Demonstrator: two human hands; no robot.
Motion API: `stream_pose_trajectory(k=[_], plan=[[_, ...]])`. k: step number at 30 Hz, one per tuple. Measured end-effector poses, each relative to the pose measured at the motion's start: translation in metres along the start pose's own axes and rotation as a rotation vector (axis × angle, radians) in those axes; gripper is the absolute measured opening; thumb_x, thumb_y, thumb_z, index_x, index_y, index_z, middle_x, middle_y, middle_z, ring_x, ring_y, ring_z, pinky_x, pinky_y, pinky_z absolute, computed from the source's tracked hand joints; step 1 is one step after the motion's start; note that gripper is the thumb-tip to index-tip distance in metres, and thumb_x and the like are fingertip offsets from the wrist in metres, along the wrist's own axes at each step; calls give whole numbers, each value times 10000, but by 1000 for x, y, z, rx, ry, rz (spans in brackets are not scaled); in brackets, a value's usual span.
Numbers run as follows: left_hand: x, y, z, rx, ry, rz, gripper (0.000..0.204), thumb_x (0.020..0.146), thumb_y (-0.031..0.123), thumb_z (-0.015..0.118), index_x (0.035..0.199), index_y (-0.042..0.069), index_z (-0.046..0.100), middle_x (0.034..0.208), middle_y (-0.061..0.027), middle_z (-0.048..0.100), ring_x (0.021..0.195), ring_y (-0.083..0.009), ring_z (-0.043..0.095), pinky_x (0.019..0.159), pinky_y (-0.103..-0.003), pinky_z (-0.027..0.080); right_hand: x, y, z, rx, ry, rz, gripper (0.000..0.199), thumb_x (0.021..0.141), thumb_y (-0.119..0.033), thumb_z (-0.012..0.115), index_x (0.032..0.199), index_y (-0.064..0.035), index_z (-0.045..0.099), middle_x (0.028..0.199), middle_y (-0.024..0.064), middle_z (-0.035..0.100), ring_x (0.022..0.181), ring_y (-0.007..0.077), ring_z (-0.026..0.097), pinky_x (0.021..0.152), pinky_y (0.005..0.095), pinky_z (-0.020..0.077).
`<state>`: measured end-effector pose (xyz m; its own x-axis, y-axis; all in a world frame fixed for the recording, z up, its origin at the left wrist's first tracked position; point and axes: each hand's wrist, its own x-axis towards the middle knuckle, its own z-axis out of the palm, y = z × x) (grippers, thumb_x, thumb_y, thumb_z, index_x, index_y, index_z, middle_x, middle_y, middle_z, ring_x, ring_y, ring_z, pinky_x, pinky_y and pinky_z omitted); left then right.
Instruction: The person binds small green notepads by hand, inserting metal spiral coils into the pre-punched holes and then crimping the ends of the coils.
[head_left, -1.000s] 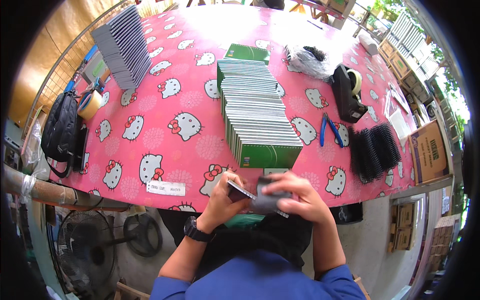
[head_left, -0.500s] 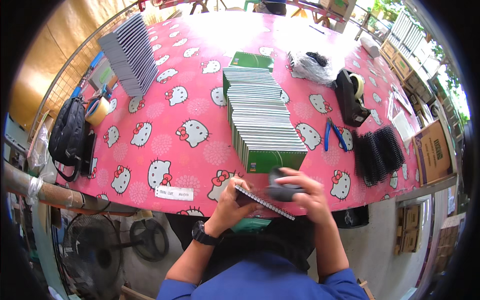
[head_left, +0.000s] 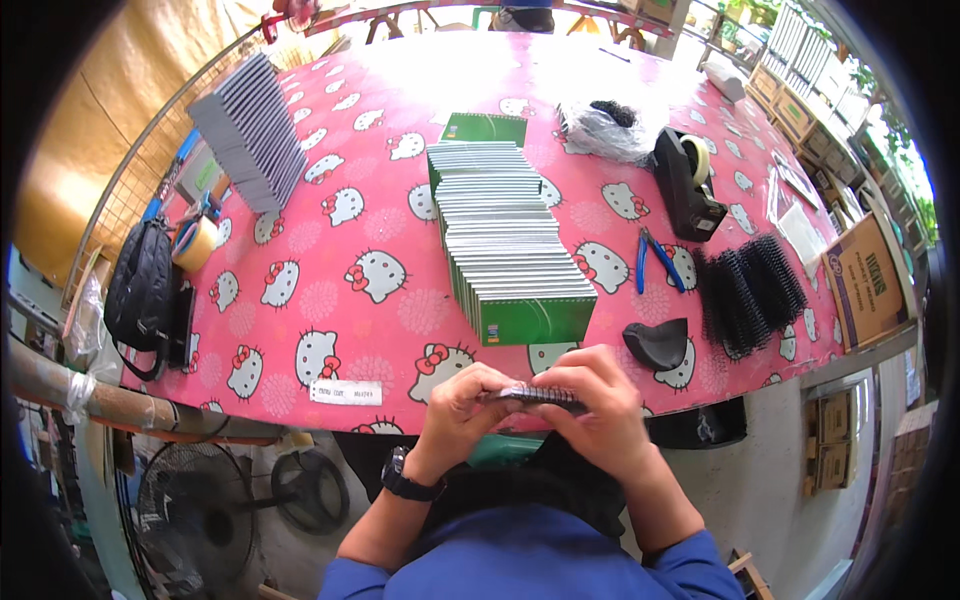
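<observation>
Near the table's front edge, both hands hold a small spiral-bound notebook (head_left: pixel 540 397), seen nearly edge-on with its dark coil showing. My left hand (head_left: pixel 462 405) pinches one end of it. At the other end, my right hand (head_left: pixel 597 405) has thumb and fingers closed on the coil edge. A dark grey curved piece (head_left: pixel 656 344), its exact kind unclear, lies on the table to the right. Just beyond my hands runs a long row of green-covered spiral notebooks (head_left: pixel 510 245), packed together on edge.
A tall stack of grey-edged pads (head_left: pixel 250 130) stands far left, near a black bag (head_left: pixel 140 290). On the right are blue-handled pliers (head_left: pixel 658 262), black binding coils (head_left: pixel 750 295), a tape dispenser (head_left: pixel 688 190) and a plastic bag (head_left: pixel 612 132). A white label strip (head_left: pixel 346 392) lies front left.
My right hand has put the dark grey curved piece down on the table at right. It now grips the notebook, which has turned more edge-on, together with my left hand.
</observation>
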<state>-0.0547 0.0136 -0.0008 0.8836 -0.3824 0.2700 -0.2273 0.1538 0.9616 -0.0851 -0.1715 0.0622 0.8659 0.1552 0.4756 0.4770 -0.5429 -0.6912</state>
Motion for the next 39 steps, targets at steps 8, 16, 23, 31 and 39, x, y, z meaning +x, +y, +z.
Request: stream_pose_trajectory(k=[8, 16, 23, 31, 39], plan=[[-10, 0, -1, -221, 158, -44, 153, 804, -77, 661, 937, -21, 610, 895, -75, 635, 808, -103, 622, 715, -221, 516, 8, -6, 16, 36, -81, -99, 270, 789, -58, 671, 1053, -26, 623, 870, 92, 624, 792, 266, 581, 721, 361, 479], [-14, 2, -4, -182, 192, -46, 151, 796, -45, 687, 925, -25, 612, 882, -77, 639, 806, -109, 624, 719, -239, 527, 13, -6, 25, 102, -76, -156, 275, 761, -93, 718, 1018, -47, 633, 829, 65, 596, 747, 232, 561, 677, 344, 466], [-19, 4, -11, -73, 130, -25, 160, 778, -38, 693, 916, -2, 620, 879, -86, 646, 797, -137, 636, 701, -255, 526, 18, -6, 29, 57, -135, -153, 231, 732, -158, 761, 875, -61, 609, 774, 61, 532, 707, 227, 541, 632, 336, 460], [-20, 6, -16, 46, 113, 138, 150, 771, -67, 674, 887, 6, 615, 886, -98, 652, 803, -138, 625, 676, -252, 503, 23, -9, 29, 32, -154, -249, 293, 680, -166, 809, 872, -51, 620, 751, 59, 569, 649, 211, 553, 532, 313, 455], [-29, -11, -15, -73, 208, 60, 197, 779, -112, 639, 935, 0, 593, 901, -73, 638, 837, -116, 613, 715, -244, 500, 21, -9, 39, -114, -267, -323, 269, 728, -102, 729, 953, -34, 597, 857, 85, 586, 765, 256, 588, 608, 363, 504]])
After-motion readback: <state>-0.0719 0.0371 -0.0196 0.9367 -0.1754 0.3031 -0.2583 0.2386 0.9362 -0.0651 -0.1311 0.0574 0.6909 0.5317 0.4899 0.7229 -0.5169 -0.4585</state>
